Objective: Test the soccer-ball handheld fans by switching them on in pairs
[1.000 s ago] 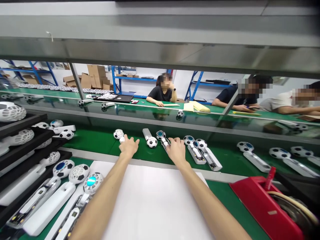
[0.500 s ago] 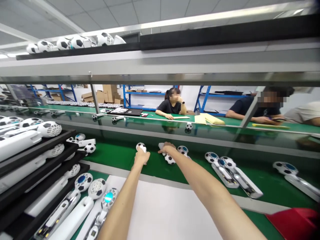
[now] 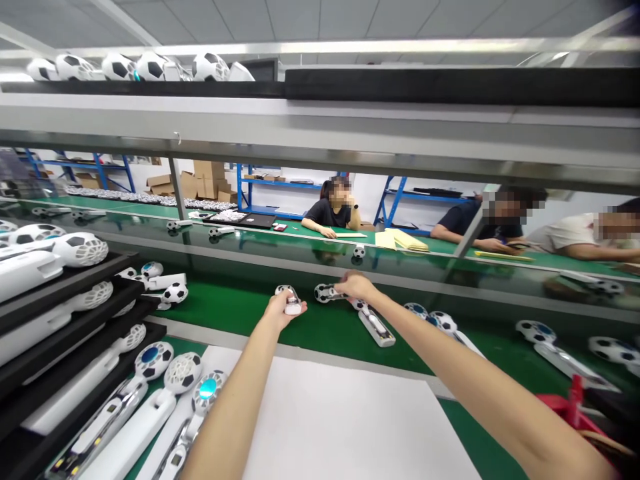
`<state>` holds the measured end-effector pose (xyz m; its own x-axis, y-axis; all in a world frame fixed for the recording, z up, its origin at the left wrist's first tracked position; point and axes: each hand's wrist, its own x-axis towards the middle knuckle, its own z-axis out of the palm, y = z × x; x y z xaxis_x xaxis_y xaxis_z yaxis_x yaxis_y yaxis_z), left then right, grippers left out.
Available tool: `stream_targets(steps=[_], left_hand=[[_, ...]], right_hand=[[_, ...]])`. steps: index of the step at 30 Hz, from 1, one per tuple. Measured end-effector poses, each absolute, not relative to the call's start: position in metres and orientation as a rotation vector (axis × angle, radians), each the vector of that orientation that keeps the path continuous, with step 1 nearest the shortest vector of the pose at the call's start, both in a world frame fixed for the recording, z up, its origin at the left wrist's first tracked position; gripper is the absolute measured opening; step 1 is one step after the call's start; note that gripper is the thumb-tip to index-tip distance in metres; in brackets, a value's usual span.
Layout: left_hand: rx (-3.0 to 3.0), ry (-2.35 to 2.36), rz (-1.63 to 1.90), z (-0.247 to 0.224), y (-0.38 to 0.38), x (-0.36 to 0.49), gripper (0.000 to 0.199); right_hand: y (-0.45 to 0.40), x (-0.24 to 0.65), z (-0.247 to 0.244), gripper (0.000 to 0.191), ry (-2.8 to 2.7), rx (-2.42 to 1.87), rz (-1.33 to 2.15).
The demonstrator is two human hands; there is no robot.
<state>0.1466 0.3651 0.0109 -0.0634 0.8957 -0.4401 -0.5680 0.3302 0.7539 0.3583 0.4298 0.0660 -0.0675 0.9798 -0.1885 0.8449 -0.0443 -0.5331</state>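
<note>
Ahead of me on the green belt (image 3: 225, 313), my left hand (image 3: 281, 312) is closed around a white handheld device with a soccer-ball head (image 3: 286, 291); its handle end points toward me. To the right, my right hand (image 3: 355, 285) grips the handle of a second soccer-ball device (image 3: 326, 293), whose head points left. Fingers hide most of that handle. Just below my right hand lies an open-handled soccer-ball device (image 3: 376, 328) with its inner parts showing. More of these devices (image 3: 443, 322) rest partly behind my right forearm.
Black trays (image 3: 75, 320) stacked with devices stand at left, beside several open devices (image 3: 165, 400). A white sheet (image 3: 345, 420) covers the bench before me. A red container (image 3: 575, 413) is at right. A metal shelf beam (image 3: 320, 140) crosses above; people sit across the belt.
My view has swung slightly right. My right hand has shifted right, and the device in it now shows its ball head to the left. The left-hand device now shows its handle end toward me.
</note>
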Motion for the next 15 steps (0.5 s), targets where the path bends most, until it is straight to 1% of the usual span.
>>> stream_targets(steps=[4, 8, 9, 10, 11, 12, 14, 15], left_hand=[[0.323, 0.956, 1.233, 0.009, 0.363, 0.151, 0.029], [0.382, 0.851, 1.337, 0.017, 0.357, 0.160, 0.022], [0.423, 0.816, 1.378, 0.022, 0.354, 0.162, 0.027], [0.476, 0.773, 1.416, 0.029, 0.350, 0.164, 0.037], [0.535, 0.723, 1.446, 0.036, 0.345, 0.165, 0.050], [0.596, 0.670, 1.464, 0.045, 0.339, 0.165, 0.062], [0.756, 0.547, 1.459, 0.065, 0.324, 0.164, 0.084], [0.856, 0.482, 1.438, 0.075, 0.316, 0.164, 0.090]], right_hand=[[0.408, 0.379, 0.051, 0.020, -1.803, -2.009, 1.168], [0.387, 0.382, 0.047, 0.022, -1.590, -1.790, 1.377], [0.381, 0.382, 0.050, 0.020, -1.552, -1.695, 1.385], [0.375, 0.382, 0.055, 0.017, -1.521, -1.588, 1.375], [0.369, 0.381, 0.060, 0.013, -1.495, -1.471, 1.348], [0.361, 0.380, 0.067, 0.014, -1.475, -1.349, 1.309], [0.344, 0.377, 0.081, 0.031, -1.459, -1.116, 1.219], [0.335, 0.376, 0.087, 0.042, -1.463, -1.017, 1.180]])
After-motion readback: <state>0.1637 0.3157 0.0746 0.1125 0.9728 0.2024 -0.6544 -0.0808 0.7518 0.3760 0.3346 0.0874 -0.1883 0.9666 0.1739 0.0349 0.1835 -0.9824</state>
